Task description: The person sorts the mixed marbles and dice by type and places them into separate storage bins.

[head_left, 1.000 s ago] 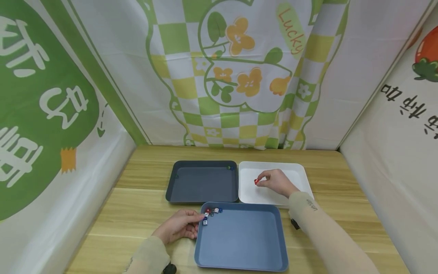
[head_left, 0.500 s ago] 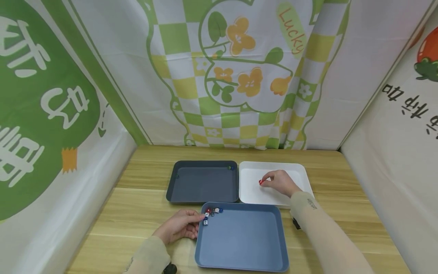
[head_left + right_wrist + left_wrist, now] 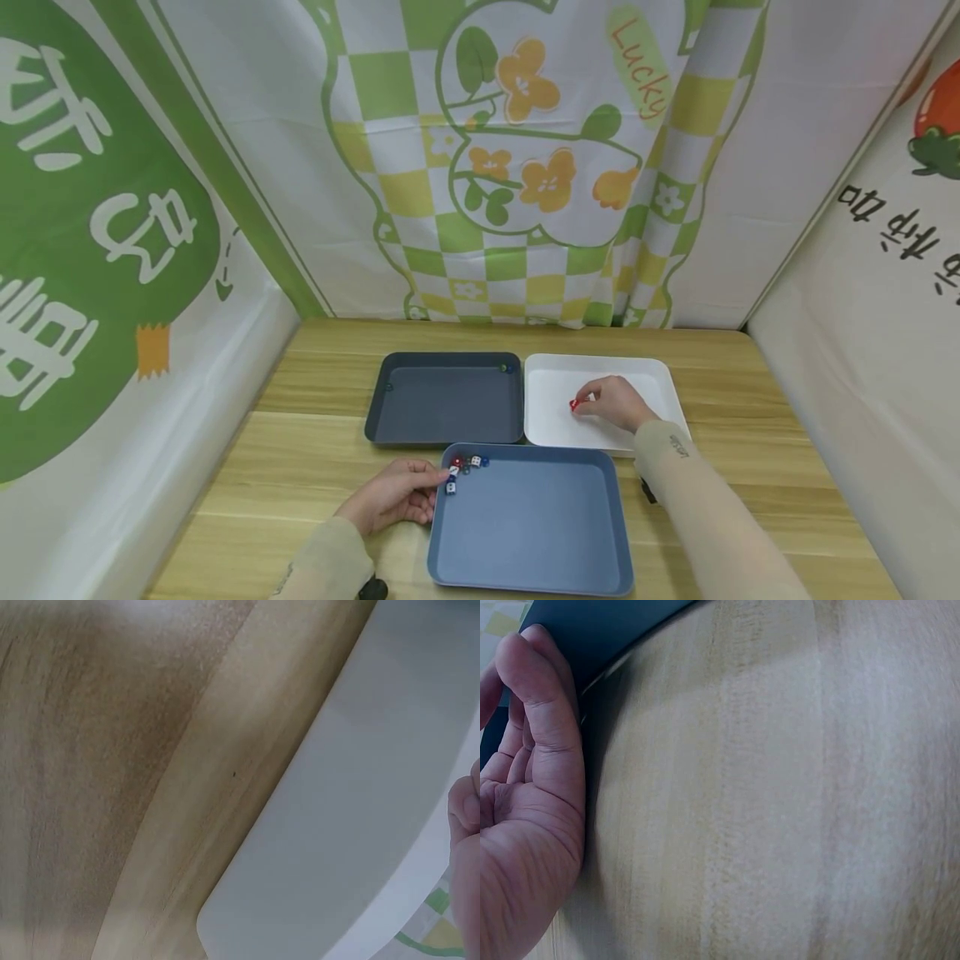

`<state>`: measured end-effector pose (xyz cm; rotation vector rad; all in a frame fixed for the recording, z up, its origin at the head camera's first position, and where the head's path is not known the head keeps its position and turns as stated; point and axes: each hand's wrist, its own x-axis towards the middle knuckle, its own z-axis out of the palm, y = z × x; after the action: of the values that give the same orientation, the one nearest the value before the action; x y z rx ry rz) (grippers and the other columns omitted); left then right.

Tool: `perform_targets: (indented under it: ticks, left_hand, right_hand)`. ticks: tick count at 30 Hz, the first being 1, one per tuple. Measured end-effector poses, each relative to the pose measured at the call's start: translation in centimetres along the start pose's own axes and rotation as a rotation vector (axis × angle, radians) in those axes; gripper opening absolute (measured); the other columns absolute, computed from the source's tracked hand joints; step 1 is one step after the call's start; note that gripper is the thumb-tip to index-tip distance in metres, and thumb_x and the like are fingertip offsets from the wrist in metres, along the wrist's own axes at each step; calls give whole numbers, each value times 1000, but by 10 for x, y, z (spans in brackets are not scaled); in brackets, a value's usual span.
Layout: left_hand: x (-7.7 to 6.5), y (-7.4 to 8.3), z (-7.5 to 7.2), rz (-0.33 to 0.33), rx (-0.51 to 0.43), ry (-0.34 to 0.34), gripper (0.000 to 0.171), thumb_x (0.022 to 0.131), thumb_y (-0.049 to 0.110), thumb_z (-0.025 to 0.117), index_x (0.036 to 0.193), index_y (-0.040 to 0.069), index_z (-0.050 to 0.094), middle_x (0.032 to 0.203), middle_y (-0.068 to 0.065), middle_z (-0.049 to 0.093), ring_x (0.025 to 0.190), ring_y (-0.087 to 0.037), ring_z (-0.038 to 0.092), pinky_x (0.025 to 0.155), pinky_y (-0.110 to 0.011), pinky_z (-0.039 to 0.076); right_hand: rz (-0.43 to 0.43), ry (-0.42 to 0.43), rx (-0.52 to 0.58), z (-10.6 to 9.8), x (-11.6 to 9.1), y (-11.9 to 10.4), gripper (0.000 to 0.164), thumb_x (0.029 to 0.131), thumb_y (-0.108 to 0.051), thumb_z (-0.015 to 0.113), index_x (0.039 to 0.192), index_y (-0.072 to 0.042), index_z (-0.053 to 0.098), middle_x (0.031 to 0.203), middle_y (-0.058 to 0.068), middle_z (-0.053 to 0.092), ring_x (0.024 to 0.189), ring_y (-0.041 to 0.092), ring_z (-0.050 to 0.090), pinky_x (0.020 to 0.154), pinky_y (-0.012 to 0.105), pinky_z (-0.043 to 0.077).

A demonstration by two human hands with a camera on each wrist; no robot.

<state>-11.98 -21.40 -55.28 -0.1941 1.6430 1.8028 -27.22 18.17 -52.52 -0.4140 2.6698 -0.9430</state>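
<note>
Shifting slightly right and down, the right hand (image 3: 617, 402), nearly closed, pinches a red die (image 3: 575, 406) over the white tray (image 3: 546, 379), right of centre, apparently not yet released; the left hand (image 3: 396, 493) still grips the blue tray (image 3: 532, 525) by its left rim.

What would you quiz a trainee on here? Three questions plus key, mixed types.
1. Open: What colour is the die that the right hand pinches at the white tray?
2. Multiple choice: From the person's side, where in the blue tray do the dice sit?
A) near right corner
B) centre
C) far left corner
3. True or false: The left hand is at the left edge of the blue tray.

Key:
1. Red.
2. C.
3. True.
</note>
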Motion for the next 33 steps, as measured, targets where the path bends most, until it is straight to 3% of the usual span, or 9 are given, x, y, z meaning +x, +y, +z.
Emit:
perform_targets:
  ticks: [8,20,33]
  left_hand:
    - [0,0,0,1,3,1,24,99,29,68,88,8,64,70,-2,61,55,-10,62,52,-24,55]
    - [-2,1,1,-4,-2,3,25,98,30,70,89,7,65,71,-3,62,55,-10,61,53,-25,56]
    - [-1,0,0,-5,-2,1,25,98,30,70,88,7,64,70,-2,62,55,-9,61,53,-25,55]
  right_hand:
    - [39,-28,-21,4,1,2,15,85,-22,84,98,-16,80,99,-2,75,102,20,63,97,46,49]
    - [-10,-48,-118,9,1,4,10,84,-19,83,92,-16,78,89,-5,72,89,16,62,87,41,51]
    - [-22,-43,-135,11,0,4,10,85,-18,82,93,-16,75,85,-4,68,83,18,57,79,38,48]
